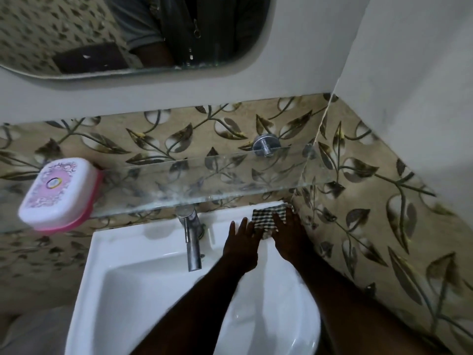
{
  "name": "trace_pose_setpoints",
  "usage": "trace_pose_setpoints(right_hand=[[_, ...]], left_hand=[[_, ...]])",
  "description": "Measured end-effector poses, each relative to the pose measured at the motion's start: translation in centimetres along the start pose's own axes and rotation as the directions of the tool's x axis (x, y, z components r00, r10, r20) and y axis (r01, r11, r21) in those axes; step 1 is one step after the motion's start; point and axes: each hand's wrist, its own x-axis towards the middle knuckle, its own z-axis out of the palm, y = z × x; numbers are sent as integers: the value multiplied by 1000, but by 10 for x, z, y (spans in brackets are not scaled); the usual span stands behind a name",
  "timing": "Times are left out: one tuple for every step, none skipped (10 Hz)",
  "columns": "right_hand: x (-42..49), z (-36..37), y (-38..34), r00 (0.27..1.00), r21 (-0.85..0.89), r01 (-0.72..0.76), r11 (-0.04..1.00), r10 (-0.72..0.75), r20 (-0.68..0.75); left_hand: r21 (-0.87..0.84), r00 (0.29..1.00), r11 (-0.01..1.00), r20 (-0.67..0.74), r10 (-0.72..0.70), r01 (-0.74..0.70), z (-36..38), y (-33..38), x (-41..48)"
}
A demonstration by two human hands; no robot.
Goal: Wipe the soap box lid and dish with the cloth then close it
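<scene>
The step in hand is fetching the cloth; no wiping has begun. The checked cloth (264,219) lies on the back rim of the washbasin (143,235), at about 2 o'clock from the tap (193,248) and tucked into the corner under the glass shelf (204,184).

The right hand (289,235) rests on the cloth with its fingers straight and spread, pressing flat, not curled round anything. The left hand (240,245) lies just beside it at 9 o'clock of the cloth, fingers also straight and released. Whether their tips touch the cloth's edge cannot be told.

The soap box (57,193) sits well apart from both hands, at about 10 o'clock from the tap, at the left end of the glass shelf. Its white patterned lid (55,185) is seated on the pink dish (85,217), so it looks closed.

The next move probably calls for gathering the cloth into one hand's fingers, then reaching across to the shelf. The lid must come off before either part can be wiped.
</scene>
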Motion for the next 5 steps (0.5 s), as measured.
trace_pose_setpoints(right_hand=[[-9,-18,-11,999,37,-24,999,25,-36],[-17,-21,-25,996,-13,2,1000,-3,-91],[-21,-13,-29,994,-29,-21,999,18,-107],[-18,-12,-26,992,2,35,999,-35,-124],[-23,-20,-46,984,54,64,996,-54,-167]], left_hand=[[-58,1000,998,8,-8,9,-13,5,-7],[-98,998,995,-52,29,-34,-21,4,-28],[-107,989,988,-108,101,-112,-33,0,-55],[-107,969,974,-172,179,-199,-54,-7,-80],[-91,940,957,-236,247,-275,-66,-25,-108]])
